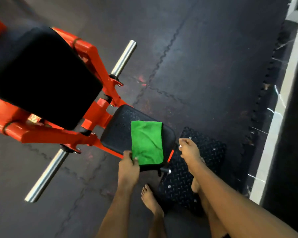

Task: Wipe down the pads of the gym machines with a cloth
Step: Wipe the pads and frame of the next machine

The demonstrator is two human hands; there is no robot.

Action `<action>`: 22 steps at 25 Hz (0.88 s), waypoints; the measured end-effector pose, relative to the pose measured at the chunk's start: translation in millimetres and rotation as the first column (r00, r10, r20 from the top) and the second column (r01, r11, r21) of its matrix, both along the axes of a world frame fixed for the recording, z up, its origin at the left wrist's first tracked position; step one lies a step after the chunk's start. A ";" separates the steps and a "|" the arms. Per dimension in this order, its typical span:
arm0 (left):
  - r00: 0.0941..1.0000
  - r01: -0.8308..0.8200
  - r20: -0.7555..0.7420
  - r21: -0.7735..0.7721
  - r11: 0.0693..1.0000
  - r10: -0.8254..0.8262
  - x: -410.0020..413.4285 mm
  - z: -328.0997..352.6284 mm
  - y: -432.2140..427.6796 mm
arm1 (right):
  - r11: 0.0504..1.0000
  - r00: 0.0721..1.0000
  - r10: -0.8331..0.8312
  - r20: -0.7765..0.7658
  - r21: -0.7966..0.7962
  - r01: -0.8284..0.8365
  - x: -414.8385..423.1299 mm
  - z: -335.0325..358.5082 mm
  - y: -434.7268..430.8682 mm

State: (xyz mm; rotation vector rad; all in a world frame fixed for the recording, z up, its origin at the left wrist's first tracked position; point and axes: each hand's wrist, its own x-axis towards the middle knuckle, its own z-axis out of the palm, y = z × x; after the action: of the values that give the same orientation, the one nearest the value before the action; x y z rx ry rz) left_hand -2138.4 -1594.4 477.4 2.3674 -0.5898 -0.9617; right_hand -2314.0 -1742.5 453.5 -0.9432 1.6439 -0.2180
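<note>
Plainly the wiping is at an early stage, as I judge it. The left hand (129, 166) pinches the near left corner of the green cloth (147, 142) between thumb and curled fingers. From that pinch the cloth spreads away flat over the right half of the small seat pad (118, 133), its near edge reaching the pad's rim. Nothing shows whether this pad has been rubbed yet: the bare surface left of the grip looks dull and speckled, but I cannot tell whether that is wet or dust. Farther from the grip, up and to the left, the large back pad (41, 74) on the orange frame (46, 134) has no cloth on it, so it seems left to do, along with any machines out of view. The right hand (189, 150), off to the right of the grip and just beside the seat pad's edge, holds nothing, its fingers loosely curled; whether it touches the pad is hard to make out. The back pad is so dark that it reads as one black mass, and its far left is cut off.
</note>
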 end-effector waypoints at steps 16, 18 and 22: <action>0.810 0.117 0.506 0.355 0.928 -0.296 -77.9 -111.4 -71.9 | 0.935 0.910 -0.113 0.398 0.353 -0.038 36.2 -135.7 -76.3; 0.830 0.095 0.492 0.339 0.936 -0.262 -99.1 -108.5 -62.6 | 0.919 0.895 -0.148 0.420 0.392 -0.032 32.7 -135.3 -72.0; 0.834 0.125 0.478 0.321 0.939 -0.275 -85.9 -116.4 -75.7 | 0.922 0.876 -0.126 0.466 0.382 -0.070 31.1 -135.3 -72.7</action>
State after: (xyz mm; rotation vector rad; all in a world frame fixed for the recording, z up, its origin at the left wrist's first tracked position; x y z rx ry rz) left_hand -2224.3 -1670.1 361.0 2.8880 -0.9811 -0.4930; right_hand -2283.0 -1815.3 318.2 -0.5027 1.1726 -0.1253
